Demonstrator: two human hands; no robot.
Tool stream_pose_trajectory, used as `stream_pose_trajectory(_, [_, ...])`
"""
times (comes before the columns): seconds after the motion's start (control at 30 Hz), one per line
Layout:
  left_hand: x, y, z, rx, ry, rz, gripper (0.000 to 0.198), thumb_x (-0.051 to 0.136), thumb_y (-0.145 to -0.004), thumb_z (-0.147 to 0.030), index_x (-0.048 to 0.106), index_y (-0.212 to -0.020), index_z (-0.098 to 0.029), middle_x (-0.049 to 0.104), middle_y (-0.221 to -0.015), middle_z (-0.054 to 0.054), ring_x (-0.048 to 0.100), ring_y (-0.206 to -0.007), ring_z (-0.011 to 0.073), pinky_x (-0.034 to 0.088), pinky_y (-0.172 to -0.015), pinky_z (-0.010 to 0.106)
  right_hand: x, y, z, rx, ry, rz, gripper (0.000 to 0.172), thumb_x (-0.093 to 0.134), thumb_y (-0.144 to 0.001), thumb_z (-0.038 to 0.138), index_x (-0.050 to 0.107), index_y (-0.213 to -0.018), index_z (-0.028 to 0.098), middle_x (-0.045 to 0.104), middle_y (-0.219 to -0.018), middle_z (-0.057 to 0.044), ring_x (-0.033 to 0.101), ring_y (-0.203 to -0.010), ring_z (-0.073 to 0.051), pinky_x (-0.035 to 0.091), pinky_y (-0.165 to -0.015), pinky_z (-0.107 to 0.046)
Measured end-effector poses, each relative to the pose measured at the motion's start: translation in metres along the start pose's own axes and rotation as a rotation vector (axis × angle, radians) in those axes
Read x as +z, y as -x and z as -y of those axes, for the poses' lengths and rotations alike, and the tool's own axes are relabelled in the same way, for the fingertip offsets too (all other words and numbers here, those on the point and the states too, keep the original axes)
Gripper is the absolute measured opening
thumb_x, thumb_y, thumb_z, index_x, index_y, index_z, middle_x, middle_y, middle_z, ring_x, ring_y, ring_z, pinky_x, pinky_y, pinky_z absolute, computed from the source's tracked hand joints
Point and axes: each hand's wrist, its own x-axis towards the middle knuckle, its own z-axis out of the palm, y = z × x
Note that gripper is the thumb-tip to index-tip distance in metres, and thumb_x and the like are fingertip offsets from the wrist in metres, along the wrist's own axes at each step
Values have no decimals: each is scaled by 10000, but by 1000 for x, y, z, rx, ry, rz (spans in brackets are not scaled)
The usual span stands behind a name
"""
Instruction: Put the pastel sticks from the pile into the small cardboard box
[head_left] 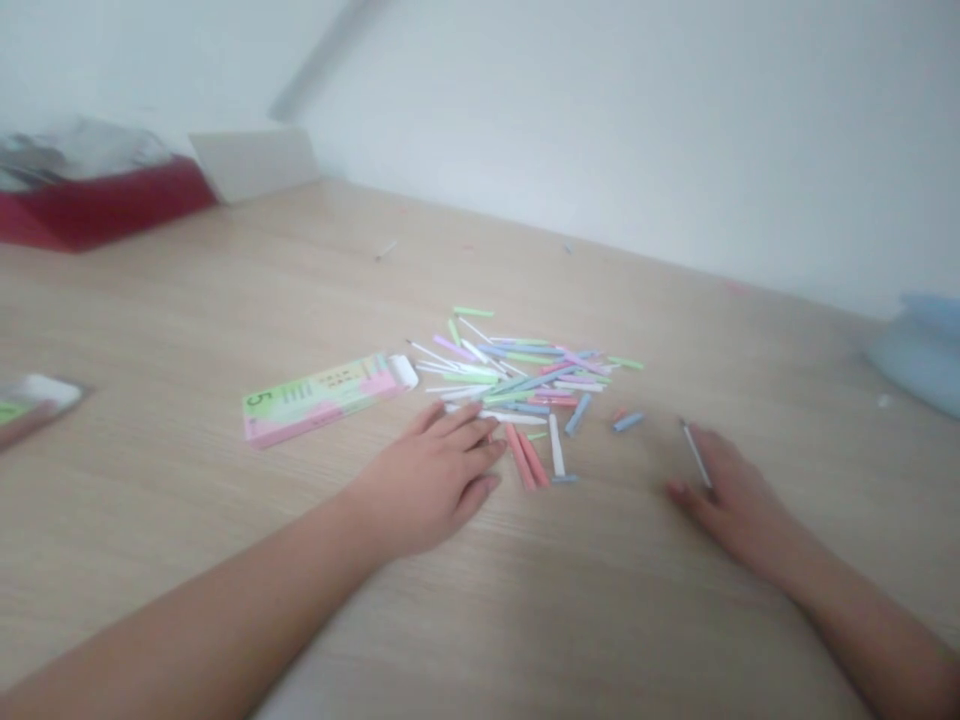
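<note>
A heap of pastel plastic pen parts [532, 378], in green, blue, pink, purple and white, lies in the middle of the table. Thin white refills with dark tips are mixed in. My left hand [442, 475] rests palm down at the heap's near left edge, fingers stretched out. Two coral pen barrels [528, 457] lie just right of its fingertips. Away from the heap on the right, my right hand [739, 505] holds a slim white pen refill [697, 455] with a dark tip. Blur hides its exact grip.
A pastel carton [322, 400] marked 5 lies left of the heap, its white end facing the parts. Another box [37, 405] is cut off at the left edge. A red box [112, 205] stands at back left, and a light-blue bag-like thing [919, 350] at right.
</note>
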Motion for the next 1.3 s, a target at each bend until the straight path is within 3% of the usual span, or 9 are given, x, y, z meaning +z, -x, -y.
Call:
stream_pose_trajectory(0.1, [0,0,0,-11,-17,-2,465,414,-1083,-442,582,-1479,-266,572,-1561,93,442,-1510,337,295,-1258,591,-1,-21,19,-76,-111,35,868,498,-987,651,253,-1672,179,409,-1656,-235,387,-1531,-441,368,-1212,-651])
stream_pose_trajectory(0.33, [-3,2,-1,-3,-21,-11,426,430,-1079,-407,633,-1411,-232,642,-1483,98,554,-1413,292,394,-1198,517,-16,-87,109,-347,-375,94,869,549,-982,666,332,-1641,144,378,-1676,-233,342,-1563,-390,316,-1249,-631])
stream_pose_trajectory(0.53, [-4,3,1,-24,-1,-2,411,441,-1073,-352,646,-1405,-224,660,-1461,82,600,-1351,283,454,-1171,497,-23,-97,162,-585,-464,82,691,585,-1014,579,485,-1559,166,450,-1644,-200,376,-1552,-338,311,-1264,-597])
stream_pose_trajectory(0.8, [-6,9,9,-69,100,-46,313,486,-1060,-325,687,-1298,-300,686,-1367,55,629,-1261,259,505,-1115,456,-34,-95,165,-629,-569,102,578,634,-1011,415,503,-1540,224,500,-1621,-130,416,-1529,-289,324,-1273,-550])
stream_pose_trajectory(1.1, [-8,20,9,-133,55,-16,287,466,-1074,-403,733,-1048,-303,718,-1054,49,666,-994,250,554,-885,419,-30,-97,175,-563,-760,81,532,539,-996,200,501,-1527,204,560,-1561,-126,481,-1474,-270,370,-1253,-507])
stream_pose_trajectory(1.3, [-4,21,11,-161,78,30,265,479,-1064,-403,720,-1028,-298,712,-1047,44,664,-999,263,546,-892,429,-32,-97,164,-558,-818,126,527,522,-1018,210,471,-1543,203,540,-1575,-135,479,-1476,-276,370,-1248,-512])
